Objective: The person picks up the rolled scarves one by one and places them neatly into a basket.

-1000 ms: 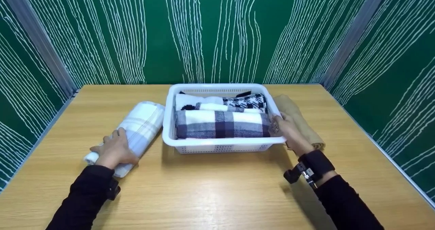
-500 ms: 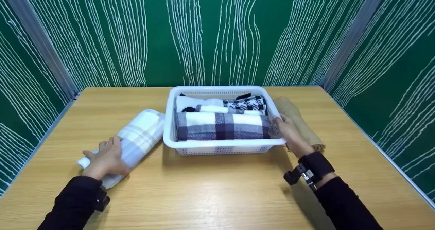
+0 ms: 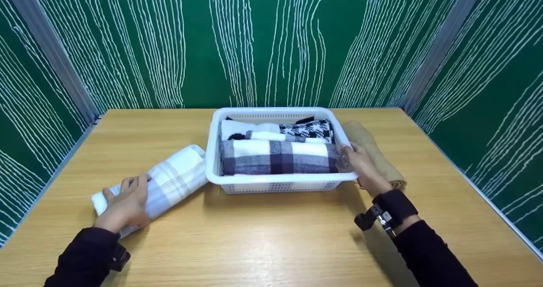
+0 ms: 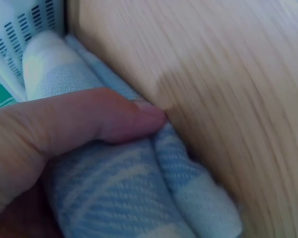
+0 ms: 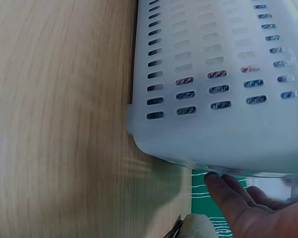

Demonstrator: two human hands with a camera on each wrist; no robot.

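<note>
L grip is clasping plaid roll, prob. soft/light, best held mid-length just R of grip; R grip is pinching basket rim.

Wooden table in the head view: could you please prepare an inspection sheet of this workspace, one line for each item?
Surface: light wooden table, visible grain.
Job's things: white basket holding a dark checked roll, with black-and-white patterned cloth behind it; pale plaid roll at the basket's left, contact unclear; tan roll at its right.
Clutter: nothing seen.
Hands: left hand grips the pale plaid roll; right hand holds the basket's right rim.
Cables: nothing seen.
Surroundings: green walls with white wavy lines, grey corner posts.
</note>
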